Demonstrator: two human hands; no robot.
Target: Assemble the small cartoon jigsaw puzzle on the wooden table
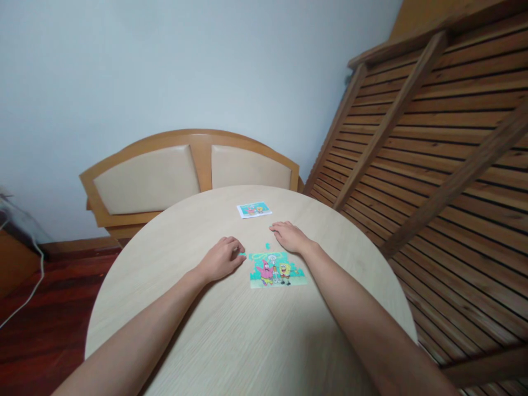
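A jigsaw puzzle (270, 278) with cartoon figures on a turquoise background lies on the round table (231, 335), its upper and side edges uneven. At its upper left corner is my left hand (220, 260), fingers curled, with a small turquoise puzzle piece (242, 254) between thumb and fingertips. My right hand (287, 236) rests palm down above the puzzle's upper right, fingers stretched out; anything beneath it is hidden. Between the hands, a loose turquoise puzzle piece (267, 246) lies just above the puzzle.
Farther back on the table is a picture card (254, 209) showing similar cartoon figures. Behind the table stands a padded wooden headboard (200, 159) against the wall. A slatted wooden frame (429, 143) leans on the right. At left, a white cable (40, 269) hangs to the dark red floor.
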